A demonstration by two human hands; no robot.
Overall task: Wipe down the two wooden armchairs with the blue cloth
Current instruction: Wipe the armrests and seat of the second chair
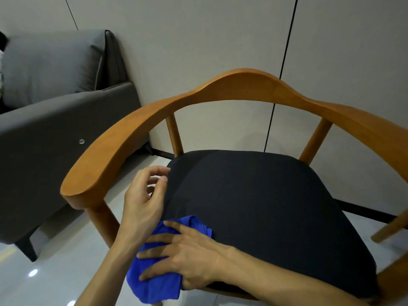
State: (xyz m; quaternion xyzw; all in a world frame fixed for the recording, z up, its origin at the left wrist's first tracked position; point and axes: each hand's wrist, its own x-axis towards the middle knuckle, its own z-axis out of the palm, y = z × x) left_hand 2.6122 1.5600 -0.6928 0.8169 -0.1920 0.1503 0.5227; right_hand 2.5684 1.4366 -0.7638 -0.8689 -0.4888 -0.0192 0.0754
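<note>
Blue microfibre cloth (154,281), at front-left corner of wooden armchair's black padded seat (254,206), pressed under flat-fingered right hand (183,252); left hand (143,202) loosely curled, empty; best wiped with firm, overlapping strokes.

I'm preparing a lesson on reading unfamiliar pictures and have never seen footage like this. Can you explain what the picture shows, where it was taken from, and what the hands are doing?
There is one picture, taken by a wide-angle camera worn on a person's head, looking forward and down. That is why the arms come in from the bottom edge and straight lines look bent. No machine is involved, only two bare hands.

In front stands a wooden armchair with a curved back rail and a dark seat cushion. A blue cloth lies at the cushion's front left corner. The right hand presses on it with flat, spread fingers. The left hand hangs above the cushion's left edge, fingers loosely curled, with no grip on anything.

To the left is a grey sofa against a pale wall. The second armchair is not in view.
</note>
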